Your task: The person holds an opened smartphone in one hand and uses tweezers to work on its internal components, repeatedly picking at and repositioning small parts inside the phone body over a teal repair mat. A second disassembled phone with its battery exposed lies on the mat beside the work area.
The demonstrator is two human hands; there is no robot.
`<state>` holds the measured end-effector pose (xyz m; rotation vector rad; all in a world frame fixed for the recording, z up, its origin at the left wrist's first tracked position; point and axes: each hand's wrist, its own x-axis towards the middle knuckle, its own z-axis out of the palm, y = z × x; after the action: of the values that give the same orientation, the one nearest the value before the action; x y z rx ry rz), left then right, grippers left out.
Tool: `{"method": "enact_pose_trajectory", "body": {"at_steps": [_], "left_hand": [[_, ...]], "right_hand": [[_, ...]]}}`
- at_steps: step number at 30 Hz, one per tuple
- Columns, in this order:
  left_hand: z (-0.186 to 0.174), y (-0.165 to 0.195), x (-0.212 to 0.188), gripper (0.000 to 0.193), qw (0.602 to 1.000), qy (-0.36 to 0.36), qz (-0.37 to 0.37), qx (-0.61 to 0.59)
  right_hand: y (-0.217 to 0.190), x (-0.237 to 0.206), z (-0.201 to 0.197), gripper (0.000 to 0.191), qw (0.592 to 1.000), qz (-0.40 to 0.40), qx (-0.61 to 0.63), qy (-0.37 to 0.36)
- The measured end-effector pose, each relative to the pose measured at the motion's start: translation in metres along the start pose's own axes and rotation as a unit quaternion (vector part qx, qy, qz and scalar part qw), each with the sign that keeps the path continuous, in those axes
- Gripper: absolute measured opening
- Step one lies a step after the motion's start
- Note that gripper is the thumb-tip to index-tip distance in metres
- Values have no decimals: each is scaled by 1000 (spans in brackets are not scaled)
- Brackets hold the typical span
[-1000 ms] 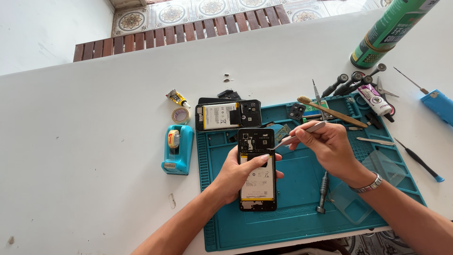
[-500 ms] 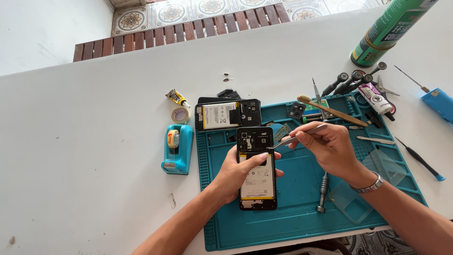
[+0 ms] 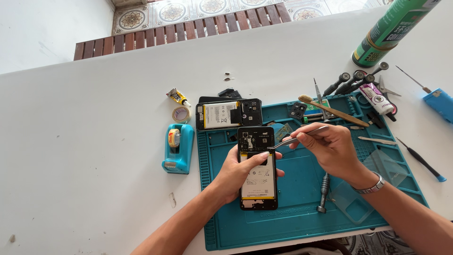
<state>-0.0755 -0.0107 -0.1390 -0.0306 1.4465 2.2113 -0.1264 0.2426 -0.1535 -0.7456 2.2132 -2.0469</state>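
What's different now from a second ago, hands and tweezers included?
Very little. The right hand has lowered the tweezers slightly, bringing their tip onto the upper part of the opened phone. The left hand keeps gripping that phone on the blue mat. The second phone and tape dispenser stayed put.

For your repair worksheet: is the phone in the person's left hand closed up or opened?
Opened. The phone in the left hand shows its bare battery and circuit parts, no back cover; tweezers reach into it.
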Motion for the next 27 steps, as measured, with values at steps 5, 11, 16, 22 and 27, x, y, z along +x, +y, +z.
{"method": "enact_pose_trajectory", "body": {"at_steps": [5,11,16,22,27], "left_hand": [[1,-2,5,43,1000,5,-11,-5],[-1,-5,12,44,1000,5,-10,-1],[-5,-3,14,43,1000,3,-9,0],[-6,-5,7,44,1000,-3,-3,-1],[-5,-7,3,44,1000,-1,-1,-7]], "right_hand": [[3,0,-3,14,1000,-1,-8,3],[6,3,-6,13,999,-18,-30,-3],[4,7,-3,13,998,-31,-49,-10],[-3,2,3,14,998,-29,-62,-15],[-2,-2,4,15,998,-34,-47,-13]]}}
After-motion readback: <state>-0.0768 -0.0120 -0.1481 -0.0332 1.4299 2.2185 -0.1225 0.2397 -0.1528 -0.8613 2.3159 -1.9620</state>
